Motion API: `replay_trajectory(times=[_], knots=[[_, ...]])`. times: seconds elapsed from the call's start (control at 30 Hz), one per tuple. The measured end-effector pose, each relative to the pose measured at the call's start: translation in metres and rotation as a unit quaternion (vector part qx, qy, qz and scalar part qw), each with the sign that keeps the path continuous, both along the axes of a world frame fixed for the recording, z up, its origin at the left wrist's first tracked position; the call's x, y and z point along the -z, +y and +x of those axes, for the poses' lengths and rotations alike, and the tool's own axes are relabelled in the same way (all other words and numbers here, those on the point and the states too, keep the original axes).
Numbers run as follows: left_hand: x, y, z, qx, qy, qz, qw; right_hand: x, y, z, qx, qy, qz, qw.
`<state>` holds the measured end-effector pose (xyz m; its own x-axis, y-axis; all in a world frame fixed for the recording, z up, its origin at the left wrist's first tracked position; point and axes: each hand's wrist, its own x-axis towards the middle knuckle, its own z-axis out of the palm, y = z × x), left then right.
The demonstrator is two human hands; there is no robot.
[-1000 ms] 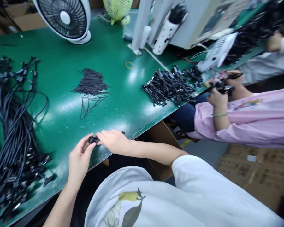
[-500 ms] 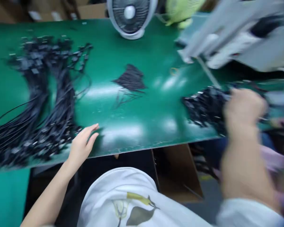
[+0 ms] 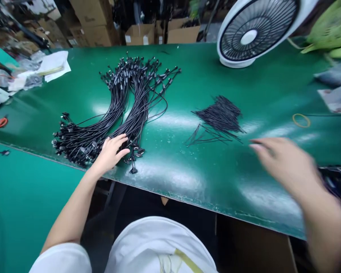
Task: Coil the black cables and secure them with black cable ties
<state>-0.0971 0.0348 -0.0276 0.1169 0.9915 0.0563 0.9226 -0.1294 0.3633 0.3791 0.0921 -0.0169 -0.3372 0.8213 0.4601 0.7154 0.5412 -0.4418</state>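
Observation:
Black cables (image 3: 138,102) with small connectors at their ends lie in a curved double bundle on the green table. My left hand (image 3: 111,153) rests over the near ends of the bundle, fingers stretched and thumb apart, not closed round anything. Over the table at right, my right hand (image 3: 285,163) is slightly blurred; its thumb and forefinger reach leftward with a small gap, and nothing shows between them. Left of that hand lies a loose pile of thin black ties (image 3: 221,115). Another dark heap (image 3: 337,185) is partly hidden behind my right forearm.
A white fan (image 3: 248,38) stands at the back right. A yellow rubber band (image 3: 301,120) lies near the right side. Papers (image 3: 55,64) and an orange ring-shaped item (image 3: 0,122) are at left. Cardboard boxes (image 3: 140,35) stand beyond the table's far edge.
The view has swung to the left. My right hand has come away from the dark heap at right toward the thin ties. My left hand has moved onto the cable bundle.

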Motion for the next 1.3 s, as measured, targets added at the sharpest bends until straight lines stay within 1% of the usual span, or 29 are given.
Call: replay_trajectory(times=[0.03,0.07,0.1,0.13,0.17,0.2,0.23,0.3,0.37,0.43,0.5,0.53,0.6,0.63,0.67,0.73,0.8,0.9,0.93,1.03,1.07,1.1,1.13,1.2,1.27,1.3], knots=[[-0.007,0.006,-0.007,0.013,-0.02,-0.018,1.0,0.011,0.006,-0.022,0.036,0.0,-0.087,0.996],[-0.013,0.014,-0.013,0.013,-0.031,-0.024,0.999,0.02,0.014,-0.051,0.019,0.021,-0.225,0.974],[-0.016,0.026,-0.019,0.001,-0.029,-0.022,0.999,0.027,0.023,-0.084,-0.015,0.068,-0.352,0.934],[-0.016,0.041,-0.025,-0.016,-0.013,-0.019,1.0,0.031,0.034,-0.118,-0.051,0.127,-0.45,0.883],[-0.014,0.057,-0.029,-0.029,0.014,-0.025,0.999,0.033,0.047,-0.152,-0.062,0.195,-0.516,0.832],[-0.01,0.074,-0.031,-0.033,0.048,-0.043,0.997,0.033,0.061,-0.182,-0.04,0.267,-0.552,0.789],[-0.004,0.09,-0.033,-0.029,0.087,-0.069,0.993,0.032,0.076,-0.209,-0.031,0.298,-0.56,0.772],[0.007,0.115,-0.031,-0.005,0.165,-0.108,0.98,0.029,0.106,-0.249,-0.011,0.344,-0.563,0.751],[0.013,0.126,-0.029,0.023,0.214,-0.111,0.97,0.028,0.132,-0.275,-0.006,0.369,-0.563,0.74],[0.008,0.125,-0.028,0.033,0.22,-0.086,0.971,0.027,0.152,-0.291,-0.014,0.395,-0.562,0.726],[-0.007,0.118,-0.029,0.021,0.206,-0.042,0.977,0.02,0.166,-0.302,-0.035,0.418,-0.555,0.718],[-0.017,0.115,-0.031,0.011,0.196,-0.015,0.98,0.014,0.172,-0.306,-0.057,0.432,-0.544,0.717],[-0.036,0.111,-0.033,-0.001,0.16,0.036,0.986,-0.007,0.18,-0.311,-0.126,0.473,-0.493,0.719],[-0.044,0.11,-0.035,0.001,0.132,0.048,0.99,-0.02,0.182,-0.312,-0.168,0.494,-0.455,0.721],[-0.049,0.11,-0.036,0.007,0.1,0.043,0.994,-0.035,0.183,-0.312,-0.207,0.512,-0.415,0.723],[-0.053,0.107,-0.038,0.016,0.04,-0.003,0.999,-0.064,0.178,-0.308,-0.266,0.527,-0.351,0.727],[-0.052,0.1,-0.037,0.014,-0.001,-0.029,0.999,-0.089,0.165,-0.301,-0.293,0.511,-0.321,0.741],[-0.052,0.08,-0.032,-0.009,-0.072,-0.002,0.997,-0.113,0.138,-0.284,-0.307,0.483,-0.278,0.772],[-0.055,0.072,-0.031,-0.012,-0.108,-0.011,0.994,-0.118,0.13,-0.277,-0.301,0.48,-0.261,0.782],[-0.065,0.05,-0.029,-0.005,-0.22,-0.079,0.972,-0.13,0.114,-0.254,-0.248,0.484,-0.221,0.81],[-0.068,0.044,-0.03,-0.007,-0.242,-0.079,0.967,-0.133,0.112,-0.245,-0.222,0.481,-0.216,0.82],[-0.07,0.04,-0.031,-0.016,-0.251,-0.059,0.966,-0.133,0.111,-0.237,-0.195,0.473,-0.216,0.832],[-0.072,0.037,-0.033,-0.034,-0.245,-0.022,0.969,-0.132,0.11,-0.229,-0.17,0.459,-0.222,0.843],[-0.072,0.033,-0.036,-0.077,-0.194,0.075,0.975,-0.125,0.111,-0.216,-0.129,0.427,-0.242,0.862],[-0.072,0.029,-0.036,-0.104,-0.144,0.144,0.974,-0.114,0.109,-0.205,-0.092,0.41,-0.262,0.869],[-0.073,0.026,-0.036,-0.104,-0.134,0.155,0.973,-0.108,0.107,-0.2,-0.074,0.412,-0.266,0.869]])
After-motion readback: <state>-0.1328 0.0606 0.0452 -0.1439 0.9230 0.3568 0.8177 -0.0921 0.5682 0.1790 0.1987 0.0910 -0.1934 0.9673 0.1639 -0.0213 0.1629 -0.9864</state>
